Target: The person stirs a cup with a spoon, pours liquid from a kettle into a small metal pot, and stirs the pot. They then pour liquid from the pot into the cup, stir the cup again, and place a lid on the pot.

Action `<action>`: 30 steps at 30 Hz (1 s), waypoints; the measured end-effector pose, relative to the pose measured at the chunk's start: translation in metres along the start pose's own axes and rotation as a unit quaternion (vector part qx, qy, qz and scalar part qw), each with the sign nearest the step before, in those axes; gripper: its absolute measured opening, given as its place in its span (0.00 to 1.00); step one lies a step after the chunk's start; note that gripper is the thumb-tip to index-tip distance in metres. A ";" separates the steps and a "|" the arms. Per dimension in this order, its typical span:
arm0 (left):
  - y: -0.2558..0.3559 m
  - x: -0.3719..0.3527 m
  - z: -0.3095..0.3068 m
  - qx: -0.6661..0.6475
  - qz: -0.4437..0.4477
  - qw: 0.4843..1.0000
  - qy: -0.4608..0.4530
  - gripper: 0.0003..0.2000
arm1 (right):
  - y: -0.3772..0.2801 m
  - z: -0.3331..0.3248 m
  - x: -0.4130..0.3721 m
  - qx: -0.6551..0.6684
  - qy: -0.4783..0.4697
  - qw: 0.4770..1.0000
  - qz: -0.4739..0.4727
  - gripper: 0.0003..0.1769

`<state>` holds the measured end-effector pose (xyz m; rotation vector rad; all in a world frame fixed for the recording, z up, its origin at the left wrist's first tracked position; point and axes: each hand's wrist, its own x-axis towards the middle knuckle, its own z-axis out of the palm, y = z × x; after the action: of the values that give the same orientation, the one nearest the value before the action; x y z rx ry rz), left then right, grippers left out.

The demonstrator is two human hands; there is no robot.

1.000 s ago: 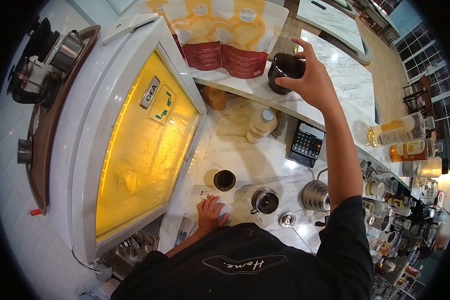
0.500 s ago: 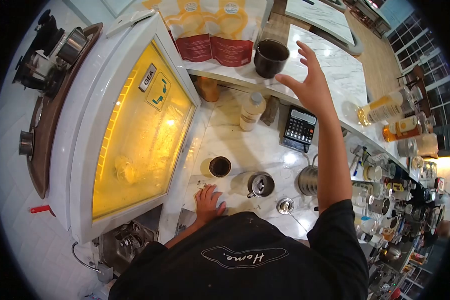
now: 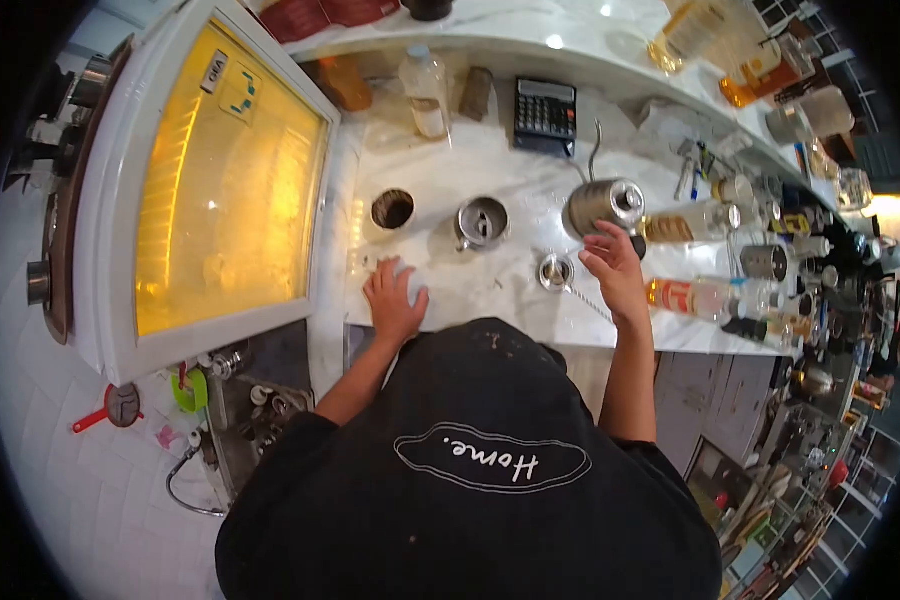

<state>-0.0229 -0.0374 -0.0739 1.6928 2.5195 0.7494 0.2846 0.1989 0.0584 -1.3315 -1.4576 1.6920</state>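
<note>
My left hand [image 3: 394,302] lies on the white marble counter near its front edge, fingers spread, with a pale bit of something showing between them. Just beyond it is a round dark-brown opening [image 3: 392,209]. A metal cup with a handle [image 3: 482,222] stands further right, something shiny inside it. My right hand [image 3: 615,268] hovers with thumb and fingers apart, its fingertips right by the base of a steel gooseneck kettle [image 3: 598,207]. Left of that hand sits a small round metal vessel [image 3: 555,272] with a twisted-handle bar spoon [image 3: 592,306] beside it.
A lit glass-door cabinet [image 3: 230,190] stands at left. Toward the back are a clear bottle [image 3: 426,95] and a calculator [image 3: 545,115]. A dark cup [image 3: 428,8] sits on the raised shelf. Several bottles [image 3: 692,298] crowd the right side.
My right hand has come down from beside the dark cup on the raised shelf to the kettle. My left hand stays on the counter. The view has tilted down and shifted right.
</note>
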 end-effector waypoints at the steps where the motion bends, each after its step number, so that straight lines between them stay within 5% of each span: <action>1: -0.001 0.000 0.001 0.006 0.007 1.000 0.005 0.23 | 0.024 -0.011 -0.008 -0.029 0.012 0.999 0.016 0.32; 8: 0.001 -0.003 0.004 0.019 0.028 0.999 0.029 0.26 | 0.116 -0.057 -0.059 -0.411 0.094 0.907 0.008 0.21; 14: 0.012 -0.009 0.014 -0.001 0.020 0.998 0.055 0.28 | 0.143 -0.089 -0.090 -0.413 0.143 0.900 -0.003 0.15; 27: 0.153 -0.048 0.041 -0.079 0.071 0.994 0.039 0.31 | 0.183 -0.124 -0.141 -0.523 0.265 0.807 -0.074 0.17; 30: 0.163 -0.056 0.043 -0.072 0.089 0.993 0.019 0.32 | 0.193 -0.124 -0.142 -0.479 0.268 0.829 -0.106 0.17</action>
<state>0.1538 -0.0217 -0.0613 1.8859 2.2960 0.9575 0.4876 0.0737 -0.0677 -1.8133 -2.0416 0.2824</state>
